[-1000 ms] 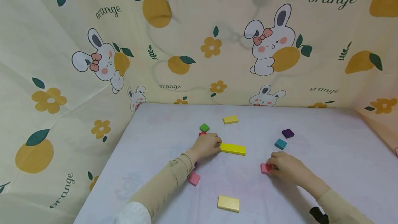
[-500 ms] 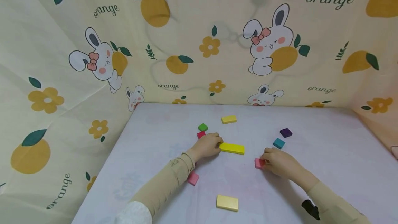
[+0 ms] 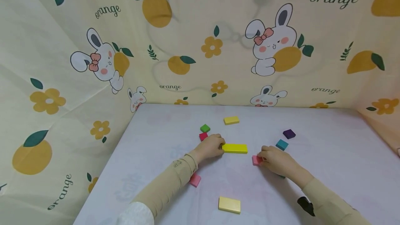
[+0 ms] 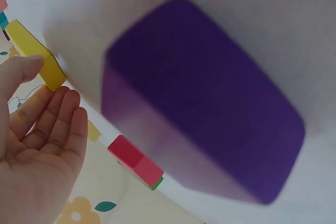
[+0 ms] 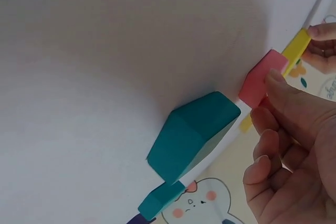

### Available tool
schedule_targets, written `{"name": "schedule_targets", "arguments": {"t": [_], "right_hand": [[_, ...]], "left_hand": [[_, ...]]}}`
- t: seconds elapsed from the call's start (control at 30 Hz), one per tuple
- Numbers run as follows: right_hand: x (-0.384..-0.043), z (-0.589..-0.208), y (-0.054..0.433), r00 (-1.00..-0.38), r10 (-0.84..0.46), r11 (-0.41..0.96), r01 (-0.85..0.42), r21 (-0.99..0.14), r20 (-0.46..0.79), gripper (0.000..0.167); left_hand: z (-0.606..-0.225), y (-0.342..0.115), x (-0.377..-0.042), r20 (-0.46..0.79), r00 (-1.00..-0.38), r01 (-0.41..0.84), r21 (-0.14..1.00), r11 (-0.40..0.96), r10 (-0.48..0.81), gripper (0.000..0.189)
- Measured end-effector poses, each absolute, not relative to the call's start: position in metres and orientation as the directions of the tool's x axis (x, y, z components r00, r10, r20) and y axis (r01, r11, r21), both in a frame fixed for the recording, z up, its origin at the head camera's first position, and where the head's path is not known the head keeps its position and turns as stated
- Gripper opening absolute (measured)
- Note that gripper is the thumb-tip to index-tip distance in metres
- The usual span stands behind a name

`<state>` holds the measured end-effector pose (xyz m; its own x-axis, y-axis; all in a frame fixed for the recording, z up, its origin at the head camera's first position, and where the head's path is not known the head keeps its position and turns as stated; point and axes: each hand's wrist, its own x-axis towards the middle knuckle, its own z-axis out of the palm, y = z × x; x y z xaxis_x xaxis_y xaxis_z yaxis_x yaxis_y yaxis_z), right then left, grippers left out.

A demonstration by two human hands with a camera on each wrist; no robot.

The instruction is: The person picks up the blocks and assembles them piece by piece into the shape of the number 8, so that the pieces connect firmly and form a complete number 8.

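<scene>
My left hand pinches the left end of a long yellow block lying on the table. In the left wrist view, the thumb lies on the yellow block with fingertips at its near end. To the right, my right hand pinches a pink block between thumb and fingers, a small gap from the yellow one. A teal block sits just beyond the right hand; another teal block looms large in the right wrist view, mostly hidden under the wrist from the head.
A red block and green block lie past the left hand. Pale yellow blocks lie at the back and front. Another pink block and a purple block are by the left forearm; a dark purple block is back right.
My right hand has slid the pink block leftward and slightly away from me, closer to the yellow block. The yellow block has turned slightly straighter; the left hand stays nearly in place.
</scene>
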<state>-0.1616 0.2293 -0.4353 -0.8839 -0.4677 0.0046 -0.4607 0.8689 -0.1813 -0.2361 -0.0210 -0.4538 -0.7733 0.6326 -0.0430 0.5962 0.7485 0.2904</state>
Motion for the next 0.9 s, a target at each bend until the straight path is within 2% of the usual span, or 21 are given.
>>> {"name": "schedule_targets", "arguments": {"t": [0.37, 0.9], "right_hand": [[-0.167, -0.437, 0.223, -0.872, -0.489, 0.853, -0.484, -0.197, 0.023, 0.019], [-0.170, -0.437, 0.217, -0.885, -0.465, 0.869, -0.456, -0.193, -0.004, 0.018]], "left_hand": [[-0.453, -0.017, -0.236, -0.069, -0.780, 0.582, 0.288, 0.760, 0.622, 0.026], [-0.449, -0.012, -0.237, -0.102, -0.766, 0.593, 0.270, 0.759, 0.635, 0.029]]}}
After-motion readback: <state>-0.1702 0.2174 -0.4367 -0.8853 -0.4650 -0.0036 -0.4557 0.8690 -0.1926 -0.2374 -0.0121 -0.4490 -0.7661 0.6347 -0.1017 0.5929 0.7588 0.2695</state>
